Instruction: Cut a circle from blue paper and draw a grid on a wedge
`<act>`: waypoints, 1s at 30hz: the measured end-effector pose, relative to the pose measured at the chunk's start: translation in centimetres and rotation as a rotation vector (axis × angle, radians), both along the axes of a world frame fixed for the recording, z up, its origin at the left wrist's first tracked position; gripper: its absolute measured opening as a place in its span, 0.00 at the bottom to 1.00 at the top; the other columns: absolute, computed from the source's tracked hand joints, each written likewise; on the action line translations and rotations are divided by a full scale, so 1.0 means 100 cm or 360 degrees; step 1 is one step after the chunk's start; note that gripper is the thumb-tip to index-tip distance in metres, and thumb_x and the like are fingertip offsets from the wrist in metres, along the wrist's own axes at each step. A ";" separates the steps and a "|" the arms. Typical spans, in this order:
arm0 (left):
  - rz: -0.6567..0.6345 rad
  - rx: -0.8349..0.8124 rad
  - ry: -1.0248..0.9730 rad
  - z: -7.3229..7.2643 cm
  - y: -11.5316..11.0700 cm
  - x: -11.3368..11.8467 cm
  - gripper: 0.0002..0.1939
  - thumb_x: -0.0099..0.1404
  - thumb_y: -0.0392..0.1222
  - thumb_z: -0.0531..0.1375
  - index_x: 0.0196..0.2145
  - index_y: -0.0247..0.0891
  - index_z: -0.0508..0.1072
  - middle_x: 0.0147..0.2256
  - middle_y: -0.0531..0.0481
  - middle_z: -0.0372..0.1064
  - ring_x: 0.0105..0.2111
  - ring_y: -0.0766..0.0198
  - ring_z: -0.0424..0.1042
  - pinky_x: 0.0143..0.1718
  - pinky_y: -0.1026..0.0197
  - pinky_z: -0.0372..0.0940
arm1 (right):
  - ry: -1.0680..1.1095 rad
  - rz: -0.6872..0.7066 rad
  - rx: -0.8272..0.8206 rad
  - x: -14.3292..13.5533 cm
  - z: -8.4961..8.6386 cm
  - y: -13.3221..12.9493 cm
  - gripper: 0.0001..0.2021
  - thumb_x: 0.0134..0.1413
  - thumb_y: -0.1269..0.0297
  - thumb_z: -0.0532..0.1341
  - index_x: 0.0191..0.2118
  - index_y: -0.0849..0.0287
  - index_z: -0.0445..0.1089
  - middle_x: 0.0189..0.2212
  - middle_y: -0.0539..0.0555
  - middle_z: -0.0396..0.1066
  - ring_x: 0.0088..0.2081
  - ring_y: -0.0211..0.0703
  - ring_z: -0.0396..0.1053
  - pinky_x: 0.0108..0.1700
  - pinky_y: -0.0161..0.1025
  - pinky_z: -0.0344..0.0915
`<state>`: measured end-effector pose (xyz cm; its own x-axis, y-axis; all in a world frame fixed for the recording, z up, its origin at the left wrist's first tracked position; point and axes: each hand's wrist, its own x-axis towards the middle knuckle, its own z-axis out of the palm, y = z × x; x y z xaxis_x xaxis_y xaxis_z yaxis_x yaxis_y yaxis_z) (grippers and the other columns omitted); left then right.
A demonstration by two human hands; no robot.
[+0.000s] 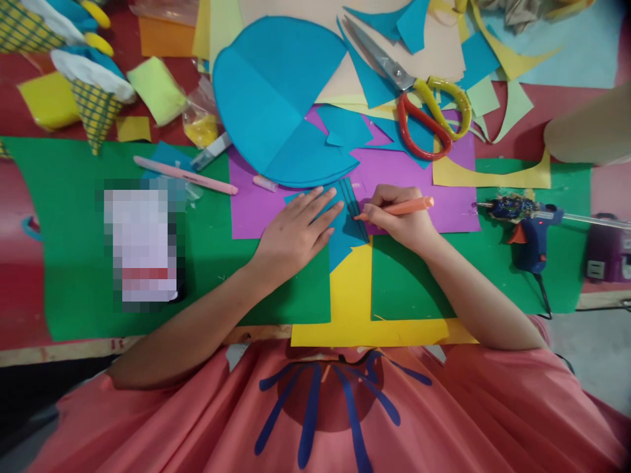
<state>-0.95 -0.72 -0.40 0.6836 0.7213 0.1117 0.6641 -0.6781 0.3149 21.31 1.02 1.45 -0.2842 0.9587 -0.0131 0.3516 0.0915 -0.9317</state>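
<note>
My right hand point(401, 213) is closed around an orange pen point(409, 205), its tip down at the edge of a blue paper scrap point(348, 226). Dark lines run along that scrap near the pen. Flat on the scrap's left part lies my left hand point(298, 233), fingers stretched out and holding nothing. Just beyond both hands rests a large blue paper disc point(276, 85) with a wedge cut out at its right. Under the work are a purple sheet point(251, 220), a green sheet point(290, 302) and yellow paper point(350, 295).
Scissors point(399, 79) with red and yellow handles lie on scraps at the back. A blue glue gun point(535, 236) stands at the right, near a beige cylinder point(586, 125). To the left are a pink pen point(187, 175), a cutter point(211, 151) and a blurred-out rectangular object point(142, 243).
</note>
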 end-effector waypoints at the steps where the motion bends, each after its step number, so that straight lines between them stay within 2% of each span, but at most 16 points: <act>1: 0.0000 -0.0007 0.0000 0.000 0.000 0.000 0.22 0.74 0.44 0.46 0.61 0.34 0.64 0.64 0.38 0.58 0.64 0.50 0.57 0.62 0.45 0.57 | -0.0002 0.0014 -0.0002 0.000 0.000 0.000 0.14 0.49 0.66 0.61 0.18 0.58 0.58 0.16 0.46 0.60 0.21 0.31 0.54 0.22 0.32 0.50; 6: 0.0014 -0.0044 -0.0008 0.000 0.000 -0.001 0.23 0.74 0.44 0.46 0.62 0.34 0.63 0.64 0.39 0.57 0.65 0.50 0.56 0.63 0.45 0.56 | -0.0003 0.0068 -0.0074 -0.001 0.001 0.000 0.14 0.48 0.67 0.59 0.17 0.58 0.56 0.15 0.46 0.59 0.20 0.31 0.55 0.22 0.31 0.50; 15: 0.0000 -0.0023 -0.0022 0.000 0.000 -0.001 0.23 0.74 0.44 0.46 0.61 0.33 0.64 0.64 0.37 0.58 0.65 0.50 0.57 0.62 0.46 0.57 | -0.0044 0.0151 -0.0180 0.000 0.006 -0.001 0.13 0.46 0.69 0.58 0.17 0.58 0.55 0.14 0.45 0.54 0.20 0.30 0.51 0.22 0.33 0.47; 23: 0.0024 -0.0060 -0.0008 0.000 0.000 -0.001 0.23 0.75 0.45 0.45 0.62 0.35 0.63 0.64 0.39 0.57 0.65 0.51 0.56 0.63 0.45 0.56 | -0.0028 0.0224 -0.0145 -0.001 0.008 -0.003 0.14 0.45 0.69 0.57 0.16 0.57 0.51 0.14 0.43 0.49 0.19 0.29 0.48 0.21 0.32 0.44; 30: 0.0007 -0.0041 -0.0013 -0.001 0.000 -0.001 0.23 0.74 0.45 0.46 0.62 0.34 0.63 0.64 0.38 0.57 0.65 0.50 0.56 0.63 0.45 0.56 | -0.0036 0.0302 -0.0107 0.000 0.008 -0.002 0.14 0.44 0.71 0.57 0.15 0.58 0.51 0.13 0.43 0.50 0.19 0.28 0.47 0.21 0.32 0.44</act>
